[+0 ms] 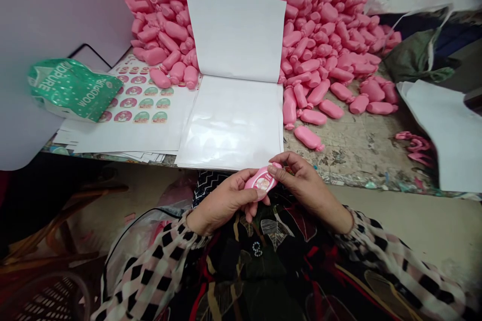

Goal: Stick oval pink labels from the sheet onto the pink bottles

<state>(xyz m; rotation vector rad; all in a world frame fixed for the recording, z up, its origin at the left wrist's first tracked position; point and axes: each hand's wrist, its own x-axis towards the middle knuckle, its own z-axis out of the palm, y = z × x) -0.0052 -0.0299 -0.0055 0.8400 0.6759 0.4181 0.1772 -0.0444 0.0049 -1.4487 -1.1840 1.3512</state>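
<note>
Between my two hands, just off the table's front edge, is a small pink plastic bottle [260, 180] with an oval printed label on its upper face. My left hand [233, 193] grips its lower left end, the thumb lying on the label's edge. At the bottle's upper right end, the thumb and fingers of my right hand [297, 176] are closed on it. Beyond my hands, blank white sheets [233, 120] lie on the table, with another white sheet [239, 37] raised behind them against the pile of bottles.
A large heap of pink bottles [324, 15] covers the back. On the left, a green WOODPURE pack [79, 88] rests on sheets of round stickers [139, 90]. Pink scraps [416, 148] and white paper [446, 130] lie at the right. A plastic basket [48, 298] stands below left.
</note>
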